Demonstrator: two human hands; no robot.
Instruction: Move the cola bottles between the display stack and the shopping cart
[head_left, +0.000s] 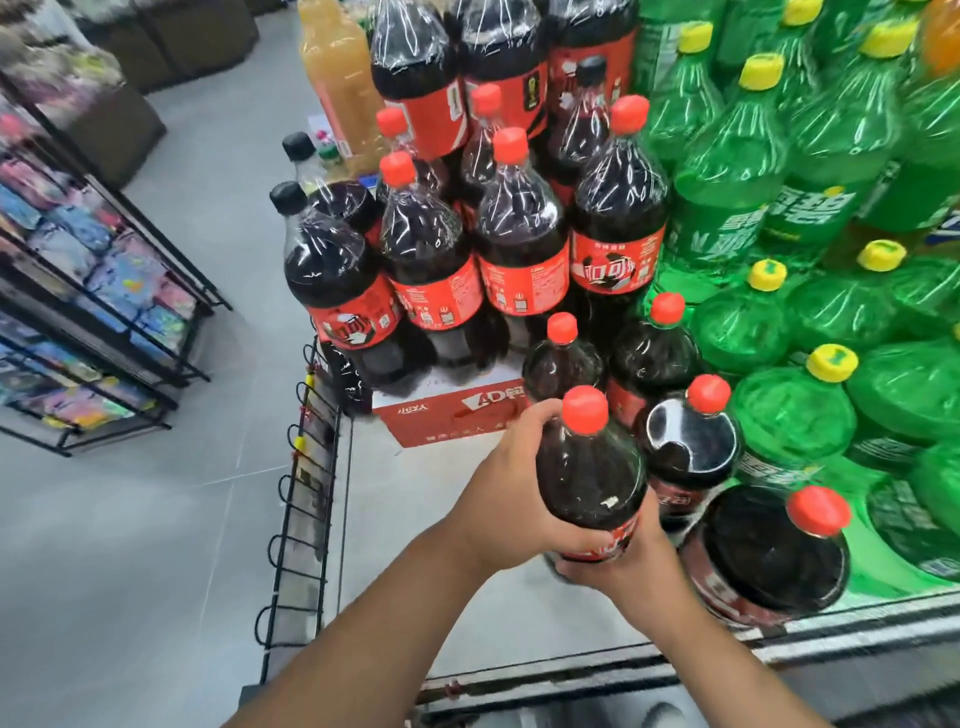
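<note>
Both hands on one red-capped cola bottle (589, 473): left hand (511, 483) gripping its shoulder, right hand (618, 564) curled round the label, beside the display stack (519, 249).

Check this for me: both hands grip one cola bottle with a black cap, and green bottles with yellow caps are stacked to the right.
The cap colour is wrong: it is red, not black. The head view shows the left hand and right hand gripping one cola bottle with a red cap; green bottles with yellow caps are stacked to the right.
</note>
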